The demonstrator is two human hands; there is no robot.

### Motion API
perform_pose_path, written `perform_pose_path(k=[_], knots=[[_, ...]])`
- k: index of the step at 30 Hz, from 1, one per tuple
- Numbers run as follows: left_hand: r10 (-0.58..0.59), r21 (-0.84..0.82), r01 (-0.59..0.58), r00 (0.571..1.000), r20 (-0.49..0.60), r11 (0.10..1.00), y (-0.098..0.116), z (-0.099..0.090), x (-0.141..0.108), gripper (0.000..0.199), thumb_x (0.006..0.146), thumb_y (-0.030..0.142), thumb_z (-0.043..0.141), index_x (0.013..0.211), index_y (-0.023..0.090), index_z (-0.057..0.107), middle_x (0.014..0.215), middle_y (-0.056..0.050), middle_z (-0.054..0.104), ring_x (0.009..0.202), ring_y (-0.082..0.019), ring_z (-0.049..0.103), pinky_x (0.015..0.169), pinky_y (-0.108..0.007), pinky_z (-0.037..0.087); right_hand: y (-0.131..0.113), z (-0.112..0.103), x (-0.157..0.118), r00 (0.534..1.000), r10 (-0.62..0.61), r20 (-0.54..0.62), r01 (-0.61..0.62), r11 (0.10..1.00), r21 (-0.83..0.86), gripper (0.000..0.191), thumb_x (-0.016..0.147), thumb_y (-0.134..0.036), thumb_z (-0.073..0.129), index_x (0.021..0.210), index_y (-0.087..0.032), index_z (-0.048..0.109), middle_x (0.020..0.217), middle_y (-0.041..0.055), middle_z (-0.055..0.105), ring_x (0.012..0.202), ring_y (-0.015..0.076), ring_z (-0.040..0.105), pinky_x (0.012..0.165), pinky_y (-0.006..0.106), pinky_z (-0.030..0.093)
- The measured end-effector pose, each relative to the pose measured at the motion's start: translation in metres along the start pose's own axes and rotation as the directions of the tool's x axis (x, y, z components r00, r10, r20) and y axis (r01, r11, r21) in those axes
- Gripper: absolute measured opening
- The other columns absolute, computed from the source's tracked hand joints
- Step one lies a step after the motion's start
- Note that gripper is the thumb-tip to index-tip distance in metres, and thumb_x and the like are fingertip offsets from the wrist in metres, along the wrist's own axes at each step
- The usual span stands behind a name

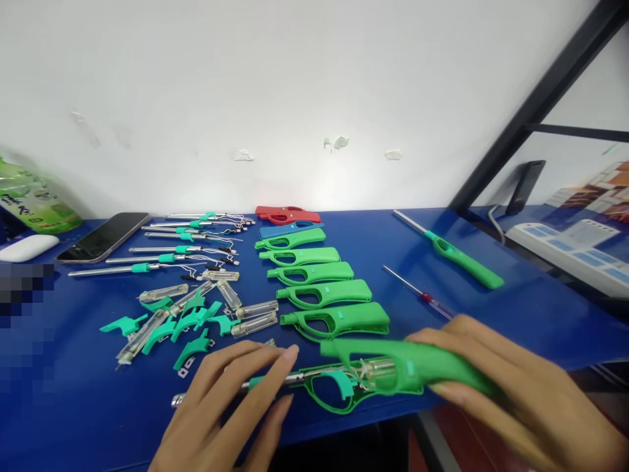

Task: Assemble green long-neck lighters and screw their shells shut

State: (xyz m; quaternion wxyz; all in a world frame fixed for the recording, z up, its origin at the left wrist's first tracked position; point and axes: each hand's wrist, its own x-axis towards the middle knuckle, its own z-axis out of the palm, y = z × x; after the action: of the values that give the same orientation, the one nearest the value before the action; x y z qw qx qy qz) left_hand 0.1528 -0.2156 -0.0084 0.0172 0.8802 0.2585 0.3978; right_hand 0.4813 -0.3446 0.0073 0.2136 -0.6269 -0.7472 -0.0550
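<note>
Head view: the right hand is wrapped round the rear of a green lighter shell, gripping it and holding it tilted above the counter's front edge. The left hand is laid w/ fingers extended, not closed into a fist, pinning the metal nozzle tube of the part-built lighter flat. Between the two hands the open lower half is seen, w/ teal trigger and clear fuel tank seated inside.

Step judged: the cover shell is being fitted over the loaded half, approx. midway; the seam is not yet shut. Next move calls for the shell to be lined up along the edge and pressed down evenly while the tube is kept steady, w/o the wires being pinched.

Farther out: a row of five empty green shells, then a blue shell and a red shell. To the left, loose teal triggers, clear tanks and wired nozzle tubes. At right, a screwdriver and a finished green lighter. At far left, a phone.
</note>
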Motion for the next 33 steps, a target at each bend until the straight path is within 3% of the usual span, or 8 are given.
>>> perform_pose_path(k=[2, 5, 9, 15, 23, 33], knots=[[0.059, -0.006, -0.059, 0.997, 0.054, 0.998, -0.003, 0.0, -0.001, 0.04, 0.108, 0.011, 0.059, 0.147, 0.022, 0.064, 0.13, -0.005, 0.073, 0.129, -0.02, 0.062, 0.112, -0.032, 0.053, -0.008, 0.004, -0.002, 0.998, -0.053, -0.025, 0.051, 0.998, -0.046, 0.044, 0.114, -0.057, 0.047, 0.152, -0.038, 0.058, 0.133, 0.0004, 0.074, 0.113, 0.0251, 0.077, 0.085, 0.032, 0.068], [0.111, -0.038, -0.108, 0.989, 0.098, 0.993, -0.009, -0.002, -0.002, 0.038, 0.109, 0.013, 0.06, 0.146, 0.02, 0.064, 0.124, -0.004, 0.076, 0.128, -0.018, 0.062, 0.107, -0.027, 0.056, -0.02, 0.003, 0.011, 0.98, -0.179, -0.093, 0.173, 0.983, -0.061, 0.04, 0.115, -0.059, 0.046, 0.143, -0.038, 0.065, 0.116, -0.0033, 0.081, 0.097, 0.0213, 0.081, 0.076, 0.027, 0.068], [0.124, -0.065, -0.116, 0.983, 0.138, 0.991, -0.017, -0.003, -0.008, 0.037, 0.106, 0.01, 0.061, 0.139, 0.023, 0.069, 0.114, -0.001, 0.078, 0.119, -0.017, 0.065, 0.103, -0.025, 0.058, -0.029, 0.0, 0.032, 0.957, -0.258, -0.133, 0.248, 0.965, -0.086, 0.044, 0.114, -0.064, 0.043, 0.134, -0.033, 0.068, 0.106, -0.003, 0.083, 0.094, 0.0199, 0.081, 0.087, 0.029, 0.066], [0.047, -0.033, -0.042, 0.982, 0.184, 0.999, -0.015, 0.0, -0.01, 0.039, 0.106, 0.01, 0.061, 0.141, 0.026, 0.067, 0.123, -0.002, 0.073, 0.129, -0.019, 0.059, 0.109, -0.029, 0.054, -0.03, 0.006, 0.041, 0.96, -0.258, -0.108, 0.256, 0.966, -0.028, 0.041, 0.111, -0.061, 0.055, 0.123, -0.027, 0.074, 0.109, 0.0007, 0.081, 0.094, 0.0201, 0.077, 0.084, 0.034, 0.061], [-0.008, -0.038, 0.017, 0.969, 0.245, 0.999, -0.012, 0.005, -0.012, 0.04, 0.107, 0.011, 0.058, 0.143, 0.027, 0.065, 0.126, -0.004, 0.072, 0.131, -0.024, 0.057, 0.107, -0.036, 0.056, -0.033, 0.022, 0.034, 0.978, -0.19, -0.091, 0.188, 0.982, -0.03, 0.042, 0.115, -0.057, 0.048, 0.128, -0.027, 0.074, 0.108, 0.0033, 0.076, 0.094, 0.0198, 0.073, 0.081, 0.034, 0.059], [0.054, 0.018, -0.062, 0.958, 0.28, 0.998, -0.018, 0.006, -0.014, 0.043, 0.105, 0.011, 0.057, 0.146, 0.023, 0.063, 0.122, -0.006, 0.072, 0.123, -0.025, 0.06, 0.099, -0.038, 0.06, -0.033, 0.036, 0.022, 0.991, -0.133, 0.018, 0.133, 0.991, -0.02, 0.041, 0.117, -0.05, 0.048, 0.148, -0.026, 0.062, 0.118, 0.0059, 0.067, 0.105, 0.0231, 0.066, 0.09, 0.038, 0.057]])
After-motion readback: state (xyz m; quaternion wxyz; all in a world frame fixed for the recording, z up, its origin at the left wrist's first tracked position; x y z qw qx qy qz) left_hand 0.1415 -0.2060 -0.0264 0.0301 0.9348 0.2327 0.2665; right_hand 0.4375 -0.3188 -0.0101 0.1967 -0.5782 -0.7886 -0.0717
